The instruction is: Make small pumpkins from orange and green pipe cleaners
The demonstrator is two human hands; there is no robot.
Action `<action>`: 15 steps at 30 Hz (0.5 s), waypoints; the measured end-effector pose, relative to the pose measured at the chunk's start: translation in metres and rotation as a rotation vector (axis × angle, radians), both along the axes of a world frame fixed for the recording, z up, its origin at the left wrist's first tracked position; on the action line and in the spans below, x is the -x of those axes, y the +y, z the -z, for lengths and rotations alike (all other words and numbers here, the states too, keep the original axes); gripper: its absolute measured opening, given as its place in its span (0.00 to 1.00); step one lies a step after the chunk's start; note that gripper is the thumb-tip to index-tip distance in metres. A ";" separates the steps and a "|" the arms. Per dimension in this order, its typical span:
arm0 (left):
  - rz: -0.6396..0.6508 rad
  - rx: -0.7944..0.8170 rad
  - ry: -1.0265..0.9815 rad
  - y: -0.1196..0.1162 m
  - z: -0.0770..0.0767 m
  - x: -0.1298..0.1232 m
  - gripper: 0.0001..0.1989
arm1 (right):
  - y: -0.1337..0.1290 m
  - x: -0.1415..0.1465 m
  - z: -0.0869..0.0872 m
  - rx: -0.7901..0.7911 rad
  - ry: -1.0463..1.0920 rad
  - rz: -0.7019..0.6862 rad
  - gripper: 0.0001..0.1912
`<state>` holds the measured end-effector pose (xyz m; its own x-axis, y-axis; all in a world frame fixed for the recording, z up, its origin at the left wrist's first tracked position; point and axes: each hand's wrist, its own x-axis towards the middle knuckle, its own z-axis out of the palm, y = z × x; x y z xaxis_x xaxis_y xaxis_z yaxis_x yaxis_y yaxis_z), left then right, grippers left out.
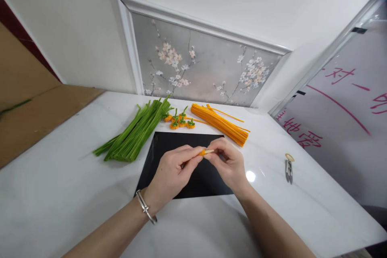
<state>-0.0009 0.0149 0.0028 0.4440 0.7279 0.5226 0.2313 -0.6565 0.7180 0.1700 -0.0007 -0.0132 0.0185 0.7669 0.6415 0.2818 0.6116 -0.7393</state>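
Observation:
Over the black mat [193, 181], my left hand [178, 169] pinches a small orange fuzzy piece [202, 152] between thumb and fingertips. My right hand [228, 163] is closed at the other side, its fingertips on a thin pale stick [209, 151] that points out of the orange piece. Beyond the mat lie several small orange pieces with green tops [182, 122]. A bundle of orange fuzzy stems [220, 123] rests behind the mat to the right, and a bundle of green stems [139, 131] to the left.
Small metal snips [288, 171] with a yellowish ring lie on the white table [60, 177] at the right. A whiteboard [341, 109] with red writing leans beyond the right edge. The wall with a framed floral panel [205, 64] borders the back.

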 end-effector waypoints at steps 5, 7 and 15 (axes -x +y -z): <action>-0.094 -0.106 -0.036 -0.003 0.008 -0.002 0.11 | -0.004 0.009 0.003 0.047 0.081 0.021 0.03; -0.117 -0.138 -0.033 -0.004 0.010 -0.002 0.11 | -0.006 0.012 0.005 0.055 0.081 0.038 0.03; -0.144 -0.188 -0.002 -0.003 0.013 -0.003 0.11 | -0.010 0.012 0.006 0.094 0.094 0.026 0.04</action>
<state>0.0026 0.0115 -0.0104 0.3414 0.6736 0.6555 0.3315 -0.7389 0.5866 0.1576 -0.0105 -0.0188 0.0954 0.8220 0.5614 0.2237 0.5319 -0.8167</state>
